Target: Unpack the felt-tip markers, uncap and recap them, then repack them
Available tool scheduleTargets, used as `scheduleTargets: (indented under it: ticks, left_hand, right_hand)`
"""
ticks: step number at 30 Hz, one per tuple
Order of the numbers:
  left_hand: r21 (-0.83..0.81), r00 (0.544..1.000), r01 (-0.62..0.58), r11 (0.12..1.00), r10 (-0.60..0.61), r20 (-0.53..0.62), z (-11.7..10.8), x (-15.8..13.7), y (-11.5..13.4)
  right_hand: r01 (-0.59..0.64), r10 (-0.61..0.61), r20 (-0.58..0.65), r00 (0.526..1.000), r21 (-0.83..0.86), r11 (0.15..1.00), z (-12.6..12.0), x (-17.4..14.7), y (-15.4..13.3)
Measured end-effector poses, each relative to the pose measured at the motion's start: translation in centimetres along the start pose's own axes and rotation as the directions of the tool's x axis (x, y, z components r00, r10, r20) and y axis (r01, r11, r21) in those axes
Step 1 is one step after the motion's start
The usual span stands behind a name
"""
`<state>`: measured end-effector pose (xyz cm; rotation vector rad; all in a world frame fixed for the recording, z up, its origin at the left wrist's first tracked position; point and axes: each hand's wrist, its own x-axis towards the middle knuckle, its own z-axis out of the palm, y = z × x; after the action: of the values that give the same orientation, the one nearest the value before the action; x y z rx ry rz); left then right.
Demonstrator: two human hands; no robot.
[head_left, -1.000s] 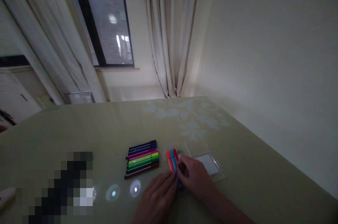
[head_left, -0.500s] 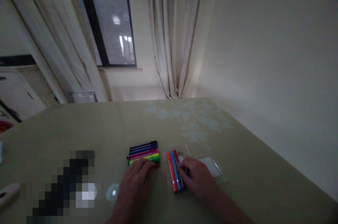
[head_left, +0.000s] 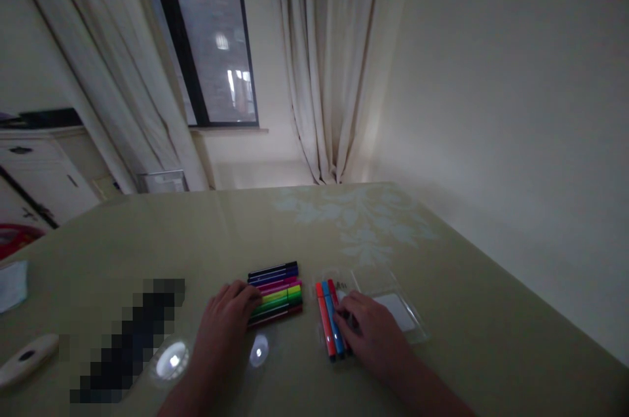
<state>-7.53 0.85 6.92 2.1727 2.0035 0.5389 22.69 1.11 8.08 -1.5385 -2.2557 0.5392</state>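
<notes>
A pale wall [head_left: 515, 115] fills the right side, and beneath it spreads the greenish tabletop [head_left: 196, 233], with a leafy pattern near its far edge. Beyond hang the left curtain [head_left: 98, 63] and the right curtain [head_left: 329, 63], with a dark-framed window [head_left: 211, 30] between them; a white cabinet [head_left: 42, 168] stands at far left. The right hand [head_left: 371, 328] leans over an open clear plastic case [head_left: 417, 325], its fingers curled beside the markers there; I cannot tell whether they grip one. The left hand [head_left: 223, 312] has its fingers bent over the left ends of a row of markers [head_left: 278, 297], running from black and blue through magenta and yellow-green to green and dark red; whether they pinch or merely touch is unclear. Smallest, an orange-red marker [head_left: 324, 322], a blue marker [head_left: 333, 318] and a red marker [head_left: 332, 287] lie side by side on the case's left part.
</notes>
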Motion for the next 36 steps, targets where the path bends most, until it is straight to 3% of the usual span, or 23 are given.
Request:
scheduleTargets:
  ticks: [12,17,21,24,28,30,33,36]
  left_hand:
    - [-0.074,1.0,0.008,0.997,-0.01,-0.024,-0.2,-0.1,-0.6]
    - [-0.276,0.989,0.05,0.96,-0.085,-0.117,-0.6,-0.2,0.8]
    - [-0.541,0.96,-0.048,0.84,-0.111,-0.257,0.0,-1.1,3.5]
    - [-0.654,0.953,-0.178,0.736,-0.036,-0.3,1.1,-2.2,6.1]
    - [-0.601,0.926,-0.344,0.721,0.153,-0.346,2.9,-3.4,8.5]
    - [-0.573,0.907,-0.399,0.716,0.218,-0.359,3.5,-3.7,8.8]
    - [-0.486,0.862,-0.492,0.723,0.326,-0.388,4.1,-3.8,8.7]
    - [-0.259,0.764,-0.63,0.732,0.527,-0.372,4.4,-3.8,8.6]
  right_hand:
    - [0.009,-0.009,0.009,1.0,0.004,1.0,-0.2,0.0,0.0]
    - [0.031,-0.03,-0.027,0.999,0.049,0.998,-0.1,0.1,-0.1]
    - [0.059,-0.044,-0.062,0.997,0.28,0.958,-0.4,-0.1,-1.1]
    - [0.032,-0.011,-0.043,0.999,0.521,0.853,-0.6,-0.4,-2.1]
    - [-0.018,0.044,-0.013,0.999,0.764,0.645,-0.3,-0.5,-3.0]
    - [-0.024,0.07,-0.021,0.997,0.814,0.581,-0.2,-0.4,-2.9]
    - [-0.021,0.127,-0.066,0.99,0.813,0.582,-0.8,0.2,-1.9]
    - [-0.026,0.181,-0.121,0.976,0.76,0.649,-1.9,0.9,0.0]
